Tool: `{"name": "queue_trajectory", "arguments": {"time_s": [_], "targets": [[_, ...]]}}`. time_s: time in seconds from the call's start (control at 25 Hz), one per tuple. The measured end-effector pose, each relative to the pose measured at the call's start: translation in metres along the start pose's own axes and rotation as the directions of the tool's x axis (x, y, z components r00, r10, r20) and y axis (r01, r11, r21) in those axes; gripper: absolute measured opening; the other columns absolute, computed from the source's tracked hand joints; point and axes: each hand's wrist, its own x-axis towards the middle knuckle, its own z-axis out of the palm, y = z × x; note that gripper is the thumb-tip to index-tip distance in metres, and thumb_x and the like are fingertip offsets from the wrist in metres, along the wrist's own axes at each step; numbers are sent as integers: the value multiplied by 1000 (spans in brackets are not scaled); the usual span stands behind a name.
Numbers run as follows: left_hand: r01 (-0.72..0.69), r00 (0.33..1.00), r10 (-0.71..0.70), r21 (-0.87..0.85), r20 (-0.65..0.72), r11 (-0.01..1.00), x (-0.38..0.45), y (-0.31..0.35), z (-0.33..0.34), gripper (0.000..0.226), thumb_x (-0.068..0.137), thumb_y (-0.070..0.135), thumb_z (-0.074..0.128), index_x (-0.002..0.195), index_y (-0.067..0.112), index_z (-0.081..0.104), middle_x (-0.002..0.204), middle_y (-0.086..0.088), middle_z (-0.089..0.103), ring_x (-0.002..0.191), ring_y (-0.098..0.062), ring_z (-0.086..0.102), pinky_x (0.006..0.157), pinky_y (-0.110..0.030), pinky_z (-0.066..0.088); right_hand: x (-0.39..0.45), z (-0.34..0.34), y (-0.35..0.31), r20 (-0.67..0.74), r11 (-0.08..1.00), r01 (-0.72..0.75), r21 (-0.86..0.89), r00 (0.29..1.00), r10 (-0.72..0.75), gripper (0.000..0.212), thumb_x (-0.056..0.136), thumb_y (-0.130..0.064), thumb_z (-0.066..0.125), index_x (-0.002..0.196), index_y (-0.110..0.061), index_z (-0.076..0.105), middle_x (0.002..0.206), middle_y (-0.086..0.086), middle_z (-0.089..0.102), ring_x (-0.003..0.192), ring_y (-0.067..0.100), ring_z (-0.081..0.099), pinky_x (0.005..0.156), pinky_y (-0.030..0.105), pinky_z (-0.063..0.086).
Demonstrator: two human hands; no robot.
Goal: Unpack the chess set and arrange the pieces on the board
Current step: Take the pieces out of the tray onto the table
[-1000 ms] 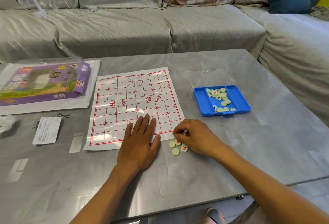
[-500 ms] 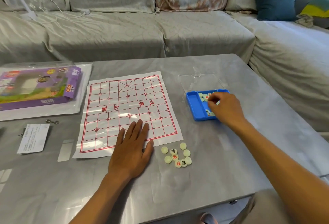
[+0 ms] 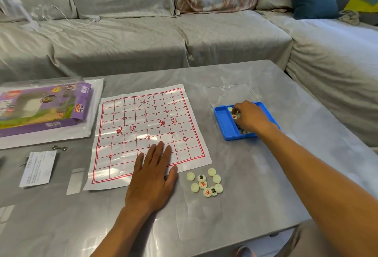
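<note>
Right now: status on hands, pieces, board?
Left hand flat on paper board. Right hand picking pieces in blue tray. Loose pieces beside board, none placed. Nothing blocking.

One head-worn view looks forward and down from the near edge of the table point(image 3: 266, 185), close enough that both forearms enter from the bottom. The board point(image 3: 147, 134) sits centre frame; the sofa point(image 3: 143, 38) fills the top. Wide-angle bending curves the far edges. No second view overlaps it.
</note>
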Motion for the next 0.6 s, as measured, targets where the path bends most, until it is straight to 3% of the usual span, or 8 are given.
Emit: {"name": "queue_trajectory", "arguments": {"time_s": [0.24, 0.4, 0.6], "targets": [[7, 1000, -7, -19, -2, 1000, -1, 1, -1, 80, 73, 75, -24, 144, 41, -14, 155, 14, -18, 144, -10, -16, 117, -36, -12, -2, -3, 2, 18, 995, 87, 57, 996, -88, 28, 88, -14, 63, 116, -18, 64, 119, 3, 61, 98, 21, 60, 84, 31, 52], [2, 1000, -2, -15, -6, 1000, -1, 1, -2, 82, 71, 75, -25, 144, 41, -13, 155, 14, -18, 144, -10, -16, 117, -35, -12, 3, -6, 0, 62, 996, 87, 13, 994, -87, 28, 87, -16, 65, 115, -18, 62, 117, 3, 64, 98, 18, 60, 85, 29, 51], [4, 1000, -4, -5, 1, 1000, -1, 1, -2, 83, 70, 75, -27, 145, 42, -14, 154, 15, -21, 144, -10, -17, 117, -36, -12, 2, -1, 0, -12, 997, 78, 16, 997, -78, 24, 88, -16, 64, 111, -19, 64, 114, 2, 64, 90, 16, 59, 81, 30, 53]]}}
